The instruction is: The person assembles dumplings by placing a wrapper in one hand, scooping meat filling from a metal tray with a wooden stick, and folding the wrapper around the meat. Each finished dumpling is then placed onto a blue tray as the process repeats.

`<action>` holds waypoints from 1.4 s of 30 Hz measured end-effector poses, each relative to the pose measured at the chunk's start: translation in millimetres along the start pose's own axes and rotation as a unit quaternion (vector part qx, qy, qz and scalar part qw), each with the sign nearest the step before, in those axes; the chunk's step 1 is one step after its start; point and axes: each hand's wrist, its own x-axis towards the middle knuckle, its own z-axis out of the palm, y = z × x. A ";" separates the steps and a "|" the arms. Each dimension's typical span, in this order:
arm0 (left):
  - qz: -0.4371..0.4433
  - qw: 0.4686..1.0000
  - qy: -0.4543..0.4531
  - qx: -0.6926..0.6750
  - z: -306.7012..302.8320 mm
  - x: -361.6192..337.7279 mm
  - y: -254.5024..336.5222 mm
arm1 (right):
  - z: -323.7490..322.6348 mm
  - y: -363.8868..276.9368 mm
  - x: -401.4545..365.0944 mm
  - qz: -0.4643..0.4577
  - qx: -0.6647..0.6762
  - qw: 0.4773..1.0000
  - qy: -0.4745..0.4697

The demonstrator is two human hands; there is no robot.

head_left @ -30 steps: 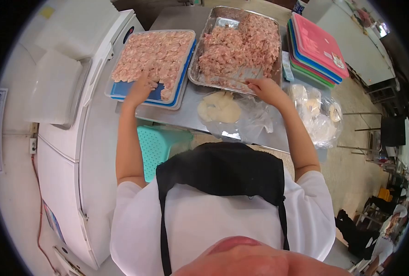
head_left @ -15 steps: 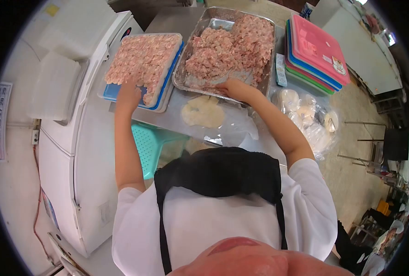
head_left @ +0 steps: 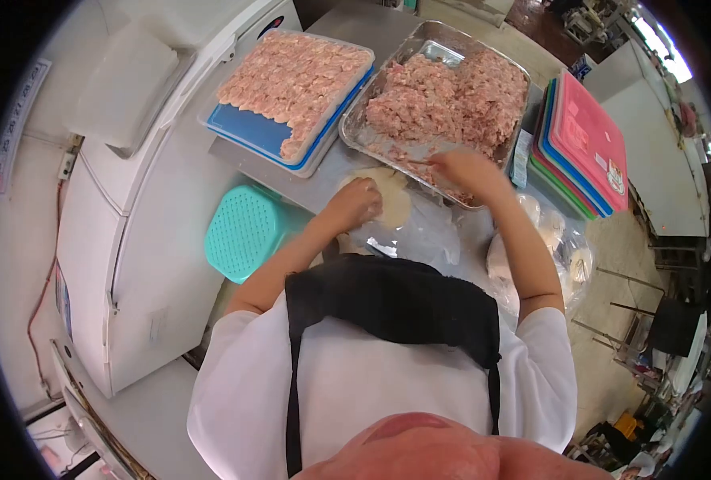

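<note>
My left hand [head_left: 357, 203] is closed with its fingers curled at the left edge of a pile of round, pale dumpling wrappers [head_left: 395, 200], seeming to pinch one. My right hand [head_left: 469, 173] is over the near edge of a metal tray [head_left: 354, 142]. It is closed around a thin, stick-like spatula [head_left: 418, 162] whose tip points left over the tray. Raw minced meat filling [head_left: 419, 100] is heaped in the tray. To the left, a blue-based plastic container [head_left: 247, 128] holds tight rows of filled dumplings [head_left: 295, 76], with a bare strip at its near left.
Stacked coloured lids [head_left: 587, 144] stand right of the tray. Below them lies a clear bag of wrapper stacks [head_left: 559, 240]. A turquoise stool [head_left: 245, 232] is left of the metal table. A white freezer [head_left: 171, 216] stands at far left.
My left hand has moved from the dumpling container down and right to the wrappers. My right hand has lifted slightly at the tray, still with the spatula. The whole view has shifted.
</note>
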 end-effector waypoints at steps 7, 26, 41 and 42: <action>0.007 0.997 0.076 -0.034 -25.5 8.1 8.8 | 19.3 -24.7 -6.9 0.108 -0.187 0.971 -0.098; -0.271 0.737 0.106 -0.610 -55.6 15.3 -14.8 | 42.1 -73.0 42.2 0.090 -0.127 0.987 0.030; 0.143 0.976 -0.092 -0.133 -41.5 30.9 -10.4 | 50.5 -22.1 19.1 0.202 0.021 0.979 -0.011; 0.156 0.977 -0.074 -0.124 -52.9 36.9 -2.4 | 52.6 -19.5 15.4 0.196 0.076 0.978 0.007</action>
